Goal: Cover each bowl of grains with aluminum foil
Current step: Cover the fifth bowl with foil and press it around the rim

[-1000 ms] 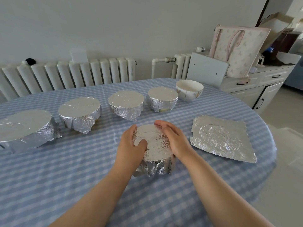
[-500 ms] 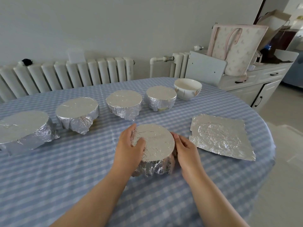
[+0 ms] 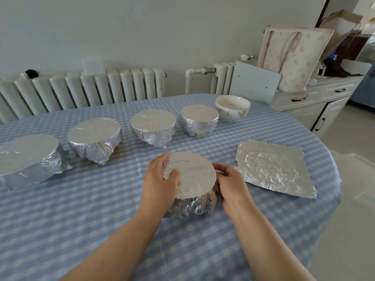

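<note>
A foil-wrapped bowl stands on the blue checked table in front of me. My left hand grips its left side with the thumb on the foil top. My right hand presses the foil against its right side. Behind it runs a row of several foil-covered bowls, among them the small one and the big one at far left. An uncovered white bowl sits at the row's right end. A loose creased foil sheet lies flat to the right.
The round table drops off at its right edge near the foil sheet. Radiators line the wall behind. A white cabinet with a pink tote bag stands at the back right.
My right hand slid off the top of the foil-wrapped bowl down to its right side. My left hand kept its grip on the left side.
</note>
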Available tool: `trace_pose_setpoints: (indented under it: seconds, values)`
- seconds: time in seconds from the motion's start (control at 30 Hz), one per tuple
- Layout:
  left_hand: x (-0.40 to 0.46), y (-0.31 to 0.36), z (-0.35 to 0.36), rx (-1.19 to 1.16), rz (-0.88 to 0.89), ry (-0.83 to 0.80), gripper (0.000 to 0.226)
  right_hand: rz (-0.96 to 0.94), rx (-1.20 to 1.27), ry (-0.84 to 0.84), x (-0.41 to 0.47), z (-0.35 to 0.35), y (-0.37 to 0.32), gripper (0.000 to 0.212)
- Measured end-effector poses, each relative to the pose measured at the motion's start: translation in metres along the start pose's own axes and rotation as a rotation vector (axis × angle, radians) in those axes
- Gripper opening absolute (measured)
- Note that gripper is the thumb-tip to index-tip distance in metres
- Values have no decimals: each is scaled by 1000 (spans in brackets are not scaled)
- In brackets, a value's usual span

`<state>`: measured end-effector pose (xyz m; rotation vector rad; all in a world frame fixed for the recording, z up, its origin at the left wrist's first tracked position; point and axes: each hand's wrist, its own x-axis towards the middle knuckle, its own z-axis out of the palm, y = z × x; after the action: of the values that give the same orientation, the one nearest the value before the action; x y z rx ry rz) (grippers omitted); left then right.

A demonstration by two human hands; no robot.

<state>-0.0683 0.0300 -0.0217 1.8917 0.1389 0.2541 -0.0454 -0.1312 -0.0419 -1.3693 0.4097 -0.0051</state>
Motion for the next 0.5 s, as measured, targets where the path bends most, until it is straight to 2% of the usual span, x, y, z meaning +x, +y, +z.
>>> trace_pose_setpoints:
  seconds: [0.23,0.33,0.4,0.43,0.5]
  values:
    - [-1,1,-2,-4,-5,-22,52,-10,-133,-7,8,-2,2,25]
    - [0,1,-3,-14,-17,-30,52,-178,-218,110,-2,-1,-1,32]
    - [-1,1,-3,-18,-21,-20,51,-342,-312,192,-21,0,-3,25]
    - [-1,1,-2,-23,-17,-9,50,-390,-369,192,-32,2,-2,20]
    - [-4,2,2,-39,-7,18,50,-425,-464,167,-46,8,1,25]
